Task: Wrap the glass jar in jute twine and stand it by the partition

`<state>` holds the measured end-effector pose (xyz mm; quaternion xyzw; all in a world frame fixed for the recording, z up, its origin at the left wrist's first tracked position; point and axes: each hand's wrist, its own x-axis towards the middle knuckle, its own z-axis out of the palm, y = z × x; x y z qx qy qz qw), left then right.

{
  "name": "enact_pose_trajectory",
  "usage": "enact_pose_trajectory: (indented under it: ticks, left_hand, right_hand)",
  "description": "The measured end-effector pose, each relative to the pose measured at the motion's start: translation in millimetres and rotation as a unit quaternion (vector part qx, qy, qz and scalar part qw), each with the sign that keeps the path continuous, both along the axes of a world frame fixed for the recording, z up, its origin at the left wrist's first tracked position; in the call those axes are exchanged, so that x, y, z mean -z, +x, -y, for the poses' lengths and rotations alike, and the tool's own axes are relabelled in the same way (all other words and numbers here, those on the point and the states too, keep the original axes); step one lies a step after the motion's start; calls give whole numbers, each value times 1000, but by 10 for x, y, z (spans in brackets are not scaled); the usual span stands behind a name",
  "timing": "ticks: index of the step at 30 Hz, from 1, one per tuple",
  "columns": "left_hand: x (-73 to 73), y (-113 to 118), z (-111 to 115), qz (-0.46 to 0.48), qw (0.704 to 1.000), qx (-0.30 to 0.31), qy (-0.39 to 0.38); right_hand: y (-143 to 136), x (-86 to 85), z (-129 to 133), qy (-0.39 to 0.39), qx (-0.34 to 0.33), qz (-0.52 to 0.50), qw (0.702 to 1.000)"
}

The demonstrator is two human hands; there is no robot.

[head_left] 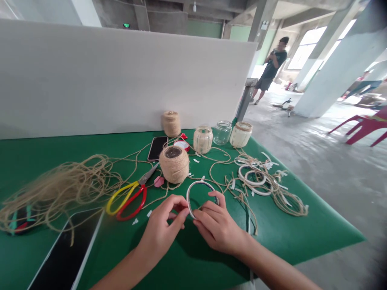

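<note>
A white ring is held upright above the green table near the middle of the view. My left hand pinches its lower left edge between thumb and forefinger. The fingers of my right hand are wrapped round the ring's lower right side. Just beyond the ring stands a ball of twine. Scissors with one yellow and one red handle lie open to the left of my hands. More white rings lie among twine pieces on the right.
Loose twine covers the table's left side, near a dark tablet. A phone, another twine roll and jars stand or lie at the back before a white panel. A person stands beyond.
</note>
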<state>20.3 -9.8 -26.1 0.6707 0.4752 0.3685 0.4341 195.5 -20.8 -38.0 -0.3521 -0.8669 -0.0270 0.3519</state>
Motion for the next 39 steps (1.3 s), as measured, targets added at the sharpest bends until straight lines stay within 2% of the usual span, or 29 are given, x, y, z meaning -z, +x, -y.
enact_pose_trajectory:
  ticks: [7,9,15,22,28,32,36,39]
  left_hand:
    - [-32,19,-39,9,999,22,-26]
    - [-35,29,-43,1,1000,27,-14]
    - [-8,35,-29,-37,998,-25,43]
    - [-7,50,-5,-76,993,12,90]
    - [58,73,25,-69,988,-49,126]
    - [51,58,27,-66,986,-37,150]
    - [-28,35,-13,-55,988,0,146]
    - [-74,15,-45,-57,981,22,182]
  right_hand:
    - [15,26,3,15,2,-1,1000]
    - [15,21,-4,16,1,-4,1000]
    - [1,5,-12,15,17,-28,999]
    - [11,10,-9,12,18,-23,999]
    - [5,-2,-14,11,20,-28,999]
    - [6,-7,-3,7,19,-26,999]
    - [9,-7,3,9,16,-36,999]
    - [19,-6,1,-1,12,-46,999]
